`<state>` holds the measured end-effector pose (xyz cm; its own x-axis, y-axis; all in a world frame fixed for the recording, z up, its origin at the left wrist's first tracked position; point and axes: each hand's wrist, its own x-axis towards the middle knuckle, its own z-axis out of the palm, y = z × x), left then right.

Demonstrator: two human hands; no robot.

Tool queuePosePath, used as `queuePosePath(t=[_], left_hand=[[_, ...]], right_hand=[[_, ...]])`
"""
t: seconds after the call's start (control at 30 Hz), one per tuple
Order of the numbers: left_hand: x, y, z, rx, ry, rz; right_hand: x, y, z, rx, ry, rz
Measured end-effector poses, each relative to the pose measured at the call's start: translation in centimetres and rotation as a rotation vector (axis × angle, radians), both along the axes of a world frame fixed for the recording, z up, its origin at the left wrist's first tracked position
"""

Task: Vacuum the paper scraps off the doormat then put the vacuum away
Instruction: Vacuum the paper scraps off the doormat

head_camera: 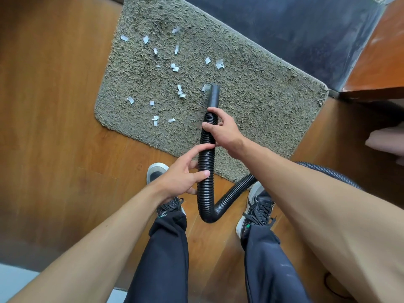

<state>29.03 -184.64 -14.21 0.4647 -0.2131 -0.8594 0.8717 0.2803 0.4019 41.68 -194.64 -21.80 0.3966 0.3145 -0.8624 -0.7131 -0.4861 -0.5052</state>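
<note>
Head view, both hands gripping hose (205,171), nozzle (213,96) beyond right hand (220,130), on doormat (251,101)

Both hands, right hand (223,130) and left hand (181,176), around black ribbed hose (205,156), nozzle (213,95) beside paper scraps (175,67) on grey doormat (251,101).

Open wood floor (54,106) lies from seven to eleven o'clock of the doormat (251,101). A dark wall (295,29) blocks twelve to one; a wooden ledge (376,68) crowds two o'clock.
</note>
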Motion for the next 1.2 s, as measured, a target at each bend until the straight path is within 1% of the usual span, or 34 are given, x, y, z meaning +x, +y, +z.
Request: queuePosePath(t=[0.1, 0.23, 0.4, 0.53, 0.97, 1.2], left_hand=[[-0.6, -0.5, 0.1, -0.017, 0.011, -0.003], [-2.0, 0.0, 0.3, -0.021, 0.036, 0.048], [-2.1, 0.9, 0.3, 0.002, 0.039, 0.068], [-1.6, 0.4, 0.0, -0.003, 0.027, 0.052], [0.7, -1.7, -0.5, -0.005, 0.0, -0.021], [2.1, -1.0, -1.0, 0.028, -0.031, -0.029]], right_hand=[[-0.6, -0.4, 0.0, -0.019, -0.002, 0.036], [-1.6, 0.7, -0.1, -0.006, -0.001, 0.086], [-2.0, 2.0, -0.4, -0.015, -0.02, 0.086], [-1.6, 1.4, -0.4, -0.02, -0.04, 0.1], [0.0, -2.1, -0.5, -0.037, -0.056, -0.027], [1.8, -1.1, -0.7, -0.02, -0.093, -0.006]])
